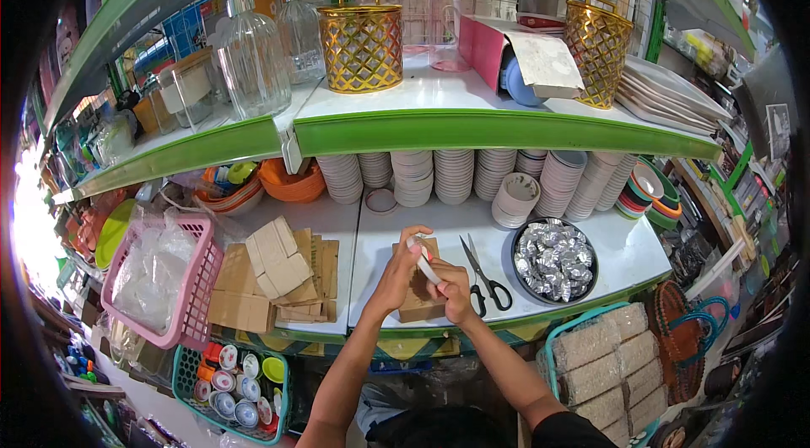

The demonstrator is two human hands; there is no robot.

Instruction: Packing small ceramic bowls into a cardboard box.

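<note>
A small white ring-shaped object, probably a roll of tape [425, 266], is held between my two hands. My left hand [400, 274] grips its upper left side, and the fingers of my right hand [450, 290] pinch its lower right end. Directly beneath them a brown cardboard box [414, 309] rests on the white shelf, partly hidden by the hands. Black-handled scissors [484, 277] lie to the right of the box, slightly spread. Farther right stands a dark round bowl [516, 277] full of crinkled silver foil cups [554, 258].
Flattened cardboard pieces [240, 290] lie left, beside a pink basket [199, 296] holding clear plastic. Stacked white bowls [454, 176] line the back below a green shelf edge [493, 130]. Lower down are a teal basket of small cups [177, 378] and another with wrapped blocks [585, 353].
</note>
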